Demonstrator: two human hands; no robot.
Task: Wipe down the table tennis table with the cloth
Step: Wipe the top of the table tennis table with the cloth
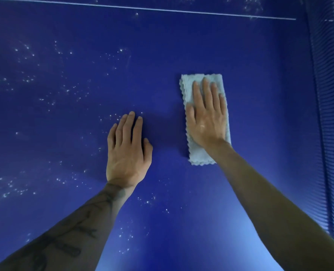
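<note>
Two forearms (279,202) enter from the bottom of the frame. The right hand (206,118) has its fingers (206,90) straight and slightly spread, pressing one folded pale cloth (200,156) flat on the blue table (162,55), right of centre. The left hand (127,151) lies flat beside it, fingers close together. My worry is that a light pass may smear the white specks (27,47), too many to count at left, instead of lifting them. One white line (142,8) crosses the top.

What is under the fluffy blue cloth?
The blue table lies under the cloth, and the right hand presses flat on top. That patch is covered, so any white specks like those further left cannot be seen there.
</note>
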